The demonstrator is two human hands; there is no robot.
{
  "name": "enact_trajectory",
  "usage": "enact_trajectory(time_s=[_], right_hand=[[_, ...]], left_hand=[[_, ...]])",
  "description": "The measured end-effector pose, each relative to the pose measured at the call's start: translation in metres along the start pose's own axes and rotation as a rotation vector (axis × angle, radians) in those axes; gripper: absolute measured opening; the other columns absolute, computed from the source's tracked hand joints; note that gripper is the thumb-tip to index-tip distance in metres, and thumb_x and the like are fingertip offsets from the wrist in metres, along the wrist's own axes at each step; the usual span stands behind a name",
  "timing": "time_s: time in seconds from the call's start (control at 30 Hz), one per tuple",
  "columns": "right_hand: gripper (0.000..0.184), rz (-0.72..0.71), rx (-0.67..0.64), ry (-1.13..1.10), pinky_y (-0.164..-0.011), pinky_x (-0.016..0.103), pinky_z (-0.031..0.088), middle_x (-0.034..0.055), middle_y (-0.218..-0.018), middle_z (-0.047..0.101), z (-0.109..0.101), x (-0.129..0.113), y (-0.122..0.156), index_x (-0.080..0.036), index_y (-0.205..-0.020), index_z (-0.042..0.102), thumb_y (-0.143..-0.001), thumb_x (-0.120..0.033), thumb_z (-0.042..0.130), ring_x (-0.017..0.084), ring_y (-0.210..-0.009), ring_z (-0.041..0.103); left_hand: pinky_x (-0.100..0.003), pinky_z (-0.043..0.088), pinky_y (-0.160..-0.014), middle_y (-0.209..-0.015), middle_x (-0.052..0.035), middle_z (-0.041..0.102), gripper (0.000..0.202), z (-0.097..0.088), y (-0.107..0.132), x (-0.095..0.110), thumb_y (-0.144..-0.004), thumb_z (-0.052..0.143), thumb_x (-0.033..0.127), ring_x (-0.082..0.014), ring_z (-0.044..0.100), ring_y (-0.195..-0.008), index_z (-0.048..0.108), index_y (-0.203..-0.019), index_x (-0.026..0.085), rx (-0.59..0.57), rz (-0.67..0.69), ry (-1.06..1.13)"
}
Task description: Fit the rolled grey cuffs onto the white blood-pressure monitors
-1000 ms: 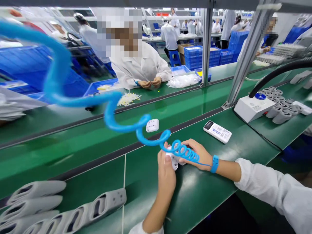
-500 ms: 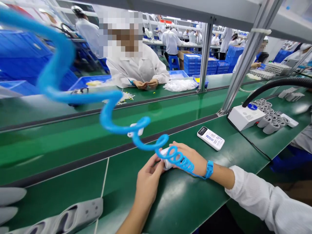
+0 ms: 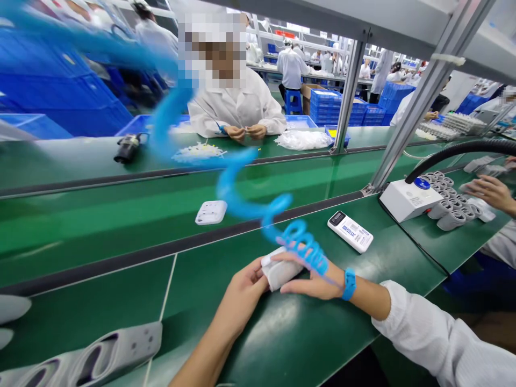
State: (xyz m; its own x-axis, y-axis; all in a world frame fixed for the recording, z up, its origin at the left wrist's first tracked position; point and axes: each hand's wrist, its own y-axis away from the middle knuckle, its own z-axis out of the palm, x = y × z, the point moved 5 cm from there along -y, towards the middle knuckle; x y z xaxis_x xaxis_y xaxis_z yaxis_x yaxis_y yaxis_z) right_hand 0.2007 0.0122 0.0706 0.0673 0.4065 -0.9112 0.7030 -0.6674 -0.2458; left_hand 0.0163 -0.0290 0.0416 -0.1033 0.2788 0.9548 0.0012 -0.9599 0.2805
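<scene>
My left hand (image 3: pixel 244 290) pinches the left end of a whitish-grey plastic housing (image 3: pixel 279 273) between thumb and fingers, just above the green bench. My right hand (image 3: pixel 318 277) is closed over the same housing from the right, thumb along its near side and fingers over the top. The fingers and the cord hide part of it. Around my right wrist is a blue wrist strap (image 3: pixel 349 284), tied to a blue coiled cord (image 3: pixel 258 207) that stretches up to the left, blurred. Beyond my right hand lies a white label-printed device (image 3: pixel 350 231) with a dark screen.
Grey hollow housings (image 3: pixel 133 344) lie at lower left. A white flat part (image 3: pixel 211 212) rests on the green belt. To the right stand a white box (image 3: pixel 410 200) with a black hose and several grey housings (image 3: pixel 451 219), near another person's hand (image 3: pixel 494 192). A co-worker (image 3: pixel 237 107) sits opposite.
The housing has turned and shows more of its side. My right thumb now lies along its near side. The cord has swung right, uncovering the white belt part; another person's hand has appeared at right.
</scene>
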Motion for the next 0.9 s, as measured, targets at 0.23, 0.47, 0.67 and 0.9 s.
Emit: enact_trajectory(time_s=[0.23, 0.47, 0.67, 0.9], right_hand=[[0.051, 0.420, 0.087, -0.568, -0.119, 0.051, 0.060, 0.0114, -0.150, 0.074, -0.005, 0.031, -0.005, -0.024, -0.143, 0.077, -0.104, -0.057, 0.075, 0.030, -0.139, 0.071], [0.052, 0.399, -0.001, -0.594, -0.110, 0.046, 0.063, 0.0106, -0.130, 0.082, -0.005, 0.039, -0.007, -0.021, -0.137, 0.078, -0.092, -0.045, 0.088, 0.028, -0.124, 0.078], [0.066, 0.445, -0.153, -0.602, -0.108, 0.043, 0.062, 0.0096, -0.130, 0.082, -0.003, 0.049, -0.006, -0.022, -0.143, 0.075, -0.080, -0.032, 0.096, 0.027, -0.121, 0.080], [0.064, 0.385, -0.176, -0.543, -0.106, 0.040, 0.061, 0.0090, -0.121, 0.083, -0.004, 0.050, -0.008, -0.020, -0.139, 0.076, -0.079, -0.032, 0.096, 0.024, -0.114, 0.080]], left_hand=[[-0.043, 0.063, -0.100, -0.108, -0.0104, 0.087, 0.057, 0.003, 0.002, 0.002, -0.075, 0.096, 0.047, -0.0352, 0.079, -0.109, 0.086, -0.124, 0.020, -0.088, 0.011, 0.044], [-0.043, 0.064, -0.098, -0.102, -0.0090, 0.087, 0.050, 0.001, 0.002, 0.004, -0.073, 0.096, 0.045, -0.0346, 0.080, -0.103, 0.088, -0.117, 0.023, -0.140, -0.029, 0.018], [-0.042, 0.064, -0.092, -0.108, -0.0096, 0.088, 0.044, 0.006, 0.005, 0.010, -0.076, 0.092, 0.047, -0.0344, 0.080, -0.098, 0.090, -0.113, 0.024, -0.185, -0.012, -0.102], [-0.043, 0.065, -0.094, -0.111, -0.0113, 0.088, 0.047, 0.013, 0.010, 0.013, -0.078, 0.094, 0.049, -0.0359, 0.081, -0.104, 0.089, -0.117, 0.024, -0.243, -0.001, -0.077]])
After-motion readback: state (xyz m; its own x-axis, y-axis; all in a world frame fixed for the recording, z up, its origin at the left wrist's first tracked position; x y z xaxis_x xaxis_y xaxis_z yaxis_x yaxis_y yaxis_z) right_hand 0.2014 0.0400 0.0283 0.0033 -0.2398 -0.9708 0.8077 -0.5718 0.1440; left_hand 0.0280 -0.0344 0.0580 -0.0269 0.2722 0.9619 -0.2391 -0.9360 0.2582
